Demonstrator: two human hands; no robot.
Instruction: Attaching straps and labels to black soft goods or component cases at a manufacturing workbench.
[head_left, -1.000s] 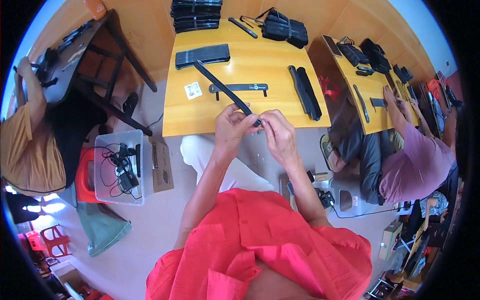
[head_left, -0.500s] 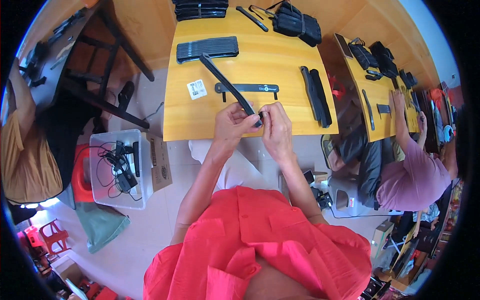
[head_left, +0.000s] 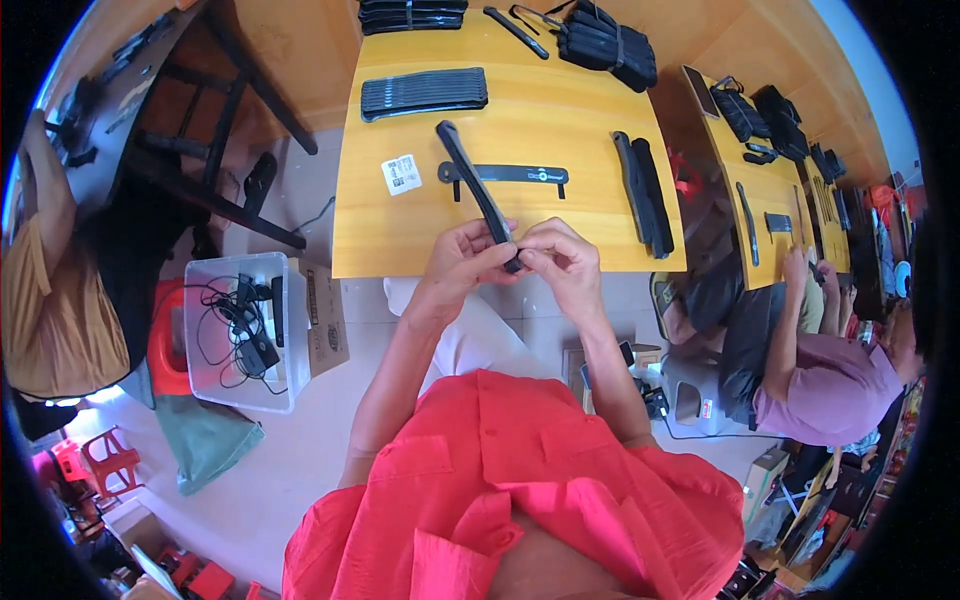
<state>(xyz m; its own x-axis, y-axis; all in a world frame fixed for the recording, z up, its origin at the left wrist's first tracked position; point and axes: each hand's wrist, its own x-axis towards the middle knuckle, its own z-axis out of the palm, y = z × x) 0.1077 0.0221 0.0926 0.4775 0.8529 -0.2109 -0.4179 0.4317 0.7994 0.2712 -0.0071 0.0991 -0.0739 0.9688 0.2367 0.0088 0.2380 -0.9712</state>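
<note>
Where our left hand and right hand meet: frame centre, across the near edge of the yellow table in our view.
Black strip: we hold it aslant, its upper end left of frame centre; it now stands steeper in the frame than half a second ago.
Left grip: we keep thumb and fingers clamped on the strip near its lower end.
Right grip: we pinch thumb and fingertips together at the lower tip, the hand turned more sideways than before; our fingers hide the detail.
Lower tip: we judge this change a fresh angle of handling, the left steadying, the right doing the fine work.
Flat strap: on the table, upper centre, partly crossed by the strip, unmoved.
</note>
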